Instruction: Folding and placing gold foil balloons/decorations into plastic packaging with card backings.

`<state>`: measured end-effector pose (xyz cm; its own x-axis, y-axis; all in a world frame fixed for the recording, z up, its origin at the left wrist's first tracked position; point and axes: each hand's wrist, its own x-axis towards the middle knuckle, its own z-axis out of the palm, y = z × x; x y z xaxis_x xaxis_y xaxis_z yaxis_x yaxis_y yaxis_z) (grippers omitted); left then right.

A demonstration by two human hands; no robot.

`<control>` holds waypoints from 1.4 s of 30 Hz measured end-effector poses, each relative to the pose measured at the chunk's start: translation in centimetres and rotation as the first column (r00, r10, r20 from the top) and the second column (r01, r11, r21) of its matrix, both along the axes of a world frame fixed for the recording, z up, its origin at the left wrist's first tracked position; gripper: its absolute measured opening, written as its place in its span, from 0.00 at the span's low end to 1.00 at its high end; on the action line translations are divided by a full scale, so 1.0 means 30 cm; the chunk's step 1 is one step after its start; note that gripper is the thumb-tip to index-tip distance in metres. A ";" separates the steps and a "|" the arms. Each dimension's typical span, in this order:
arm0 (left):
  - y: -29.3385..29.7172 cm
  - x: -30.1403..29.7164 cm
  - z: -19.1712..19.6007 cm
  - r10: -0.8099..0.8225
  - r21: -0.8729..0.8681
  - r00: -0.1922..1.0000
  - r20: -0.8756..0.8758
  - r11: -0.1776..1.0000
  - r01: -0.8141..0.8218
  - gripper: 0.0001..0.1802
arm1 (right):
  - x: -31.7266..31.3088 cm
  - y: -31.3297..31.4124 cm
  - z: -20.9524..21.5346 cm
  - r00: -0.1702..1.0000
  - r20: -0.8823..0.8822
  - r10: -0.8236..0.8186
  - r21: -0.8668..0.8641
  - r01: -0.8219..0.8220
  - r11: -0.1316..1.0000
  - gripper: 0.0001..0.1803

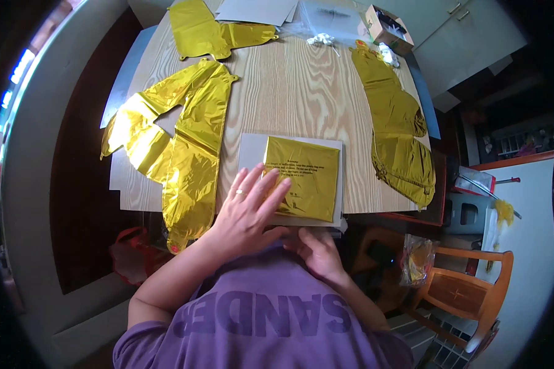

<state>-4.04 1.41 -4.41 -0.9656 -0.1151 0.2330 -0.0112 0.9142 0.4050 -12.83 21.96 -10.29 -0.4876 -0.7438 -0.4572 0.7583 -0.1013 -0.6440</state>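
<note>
Left hand: the left hand (246, 209) lies flat, fingers spread, on the lower left corner of the folded gold foil packet (303, 177); its grip is released, pressing down rather than grasping
Right hand: the right hand (317, 249) sits at the near edge of the desk (289, 86), just below the grey card (252, 150); fingers curled under the edge (whether this grip is clenched on anything, I cannot tell)
Packet: a square of folded gold foil with small dark print on it, lying on the grey card at the near middle of the desk, slightly tilted
Grey card: flat under the packet, showing along its left and top sides
Big foil piece: a large flat gold foil balloon (178, 154) spreads over the left part of the desk, its lower end hanging past the near edge, just beside the left hand
Far foil piece: another gold balloon (212, 31) lies flat at the far left of the desk
Right foil piece: a long gold balloon (397, 123) runs along the right edge of the desk
Far end: grey sheets (255, 11), a small cardboard box (388, 27) and a clear plastic bag (326, 24)
Beside the desk: a wooden chair (468, 295) at lower right
</note>
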 end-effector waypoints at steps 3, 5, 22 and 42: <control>-0.001 -0.045 -0.050 -0.058 -0.014 0.998 -0.033 0.998 0.058 0.45 | 0.008 -0.031 -0.042 0.987 -0.154 0.055 -0.002 -0.056 0.998 0.13; -0.002 -0.052 -0.074 -0.063 -0.028 0.997 -0.040 0.998 0.062 0.43 | 0.009 -0.033 -0.072 0.977 -0.206 0.054 0.046 -0.045 0.998 0.12; -0.028 -0.043 0.010 0.002 0.166 0.999 0.037 0.986 -0.008 0.53 | 0.004 -0.023 0.000 0.991 -0.137 -0.006 0.073 0.016 0.997 0.13; -0.047 -0.283 -0.048 -0.123 0.140 0.978 0.170 0.985 0.099 0.37 | 0.052 0.032 -0.071 0.992 -0.122 -0.027 -0.098 0.015 0.995 0.15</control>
<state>-12.54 0.00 -5.85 -0.9987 -0.0226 0.0468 0.0051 0.8536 0.5208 -11.27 22.93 -12.43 -0.5515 -0.7708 -0.3190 0.6712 -0.1828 -0.7184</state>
